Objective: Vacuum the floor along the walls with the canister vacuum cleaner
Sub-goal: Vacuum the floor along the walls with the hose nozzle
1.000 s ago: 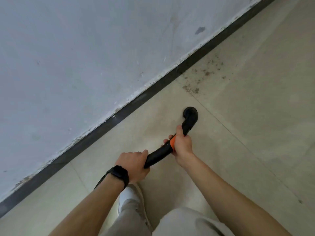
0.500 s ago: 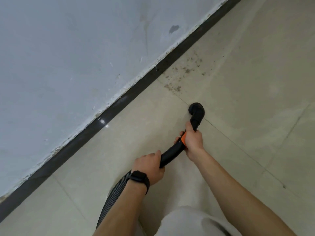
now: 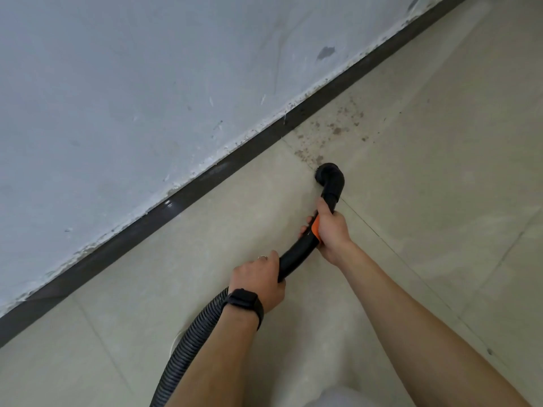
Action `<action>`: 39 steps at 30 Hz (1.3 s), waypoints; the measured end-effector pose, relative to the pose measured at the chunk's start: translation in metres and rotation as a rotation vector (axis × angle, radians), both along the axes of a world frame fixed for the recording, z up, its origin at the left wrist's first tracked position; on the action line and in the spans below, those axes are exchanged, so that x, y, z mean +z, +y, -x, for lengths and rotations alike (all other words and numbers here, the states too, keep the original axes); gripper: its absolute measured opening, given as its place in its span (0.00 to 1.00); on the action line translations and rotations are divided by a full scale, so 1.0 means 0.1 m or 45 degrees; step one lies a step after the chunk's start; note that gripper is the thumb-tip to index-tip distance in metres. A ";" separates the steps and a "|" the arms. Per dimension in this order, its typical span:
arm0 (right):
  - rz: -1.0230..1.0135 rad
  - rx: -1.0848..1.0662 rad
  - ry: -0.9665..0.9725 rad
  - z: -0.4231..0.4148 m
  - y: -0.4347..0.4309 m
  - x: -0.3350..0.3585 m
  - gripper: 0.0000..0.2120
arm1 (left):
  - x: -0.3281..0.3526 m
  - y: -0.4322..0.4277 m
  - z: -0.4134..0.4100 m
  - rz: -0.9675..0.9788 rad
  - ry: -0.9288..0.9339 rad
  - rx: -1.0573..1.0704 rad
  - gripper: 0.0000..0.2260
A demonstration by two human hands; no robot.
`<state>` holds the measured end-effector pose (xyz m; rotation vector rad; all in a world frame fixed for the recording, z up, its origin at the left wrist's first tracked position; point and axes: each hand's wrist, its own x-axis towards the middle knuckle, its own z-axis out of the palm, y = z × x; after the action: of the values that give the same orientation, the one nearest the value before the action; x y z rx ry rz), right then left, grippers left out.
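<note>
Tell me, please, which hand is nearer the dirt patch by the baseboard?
Right. The right hand grips the tube just behind the dirt patch; the left hand holds it farther back, by the hose.

We have one view only: a wide-angle camera on the person's head, facing forward and steeply down, angled toward the wall (image 3: 147, 98) in the upper left of the frame. It sits close: the left hand (image 3: 255, 282) and right hand (image 3: 332, 230), both gripping the vacuum handle (image 3: 296, 255), lie just below centre.
</note>
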<state>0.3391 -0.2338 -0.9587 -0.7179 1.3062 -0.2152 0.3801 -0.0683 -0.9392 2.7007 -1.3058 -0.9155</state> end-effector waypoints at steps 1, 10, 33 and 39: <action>0.003 0.007 -0.003 -0.02 -0.01 0.00 0.13 | 0.00 0.00 -0.01 0.005 0.001 0.008 0.10; 0.055 0.087 0.030 -0.25 0.00 -0.04 0.14 | -0.09 0.03 -0.15 0.037 -0.004 0.070 0.10; 0.153 0.195 0.091 -0.74 -0.06 -0.10 0.13 | -0.22 -0.01 -0.48 0.105 0.003 0.171 0.10; 0.177 0.221 0.112 -0.96 -0.07 -0.10 0.14 | -0.24 -0.02 -0.70 0.106 0.007 0.182 0.10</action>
<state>0.4348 -0.2407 -0.9686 -0.9636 1.3133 -0.1359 0.4498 -0.0703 -0.9630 2.6843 -1.1061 -0.8344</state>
